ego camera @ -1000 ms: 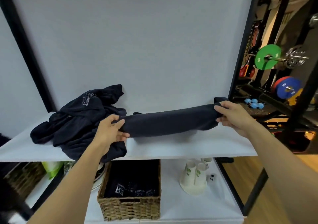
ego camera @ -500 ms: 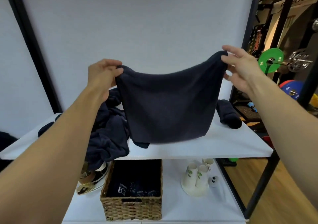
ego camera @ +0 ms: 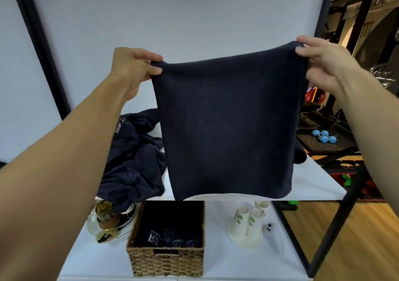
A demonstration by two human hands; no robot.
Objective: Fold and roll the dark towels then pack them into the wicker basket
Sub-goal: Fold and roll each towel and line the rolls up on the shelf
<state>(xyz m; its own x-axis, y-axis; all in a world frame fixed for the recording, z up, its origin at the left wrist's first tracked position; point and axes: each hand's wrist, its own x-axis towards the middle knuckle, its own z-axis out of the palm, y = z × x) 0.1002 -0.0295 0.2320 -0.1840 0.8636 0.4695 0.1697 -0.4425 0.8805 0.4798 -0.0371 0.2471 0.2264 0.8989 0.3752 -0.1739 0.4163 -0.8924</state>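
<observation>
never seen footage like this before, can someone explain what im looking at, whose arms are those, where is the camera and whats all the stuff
There is no machine here. The picture comes from a wide-angle camera worn on a person's head, looking forward and down, so the two bare arms are the wearer's own.

The left hand and right hand each pinch a top corner of a dark navy towel, which hangs in the air in front of a white shelf unit.

On the upper shelf lies a heap of unfolded dark towels, and another dark bundle peeks out behind the held one.

On the lower shelf stands a wicker basket with dark towels already inside, upturned paper cups and a glass dish of small objects. Gym weights show at the right.
</observation>
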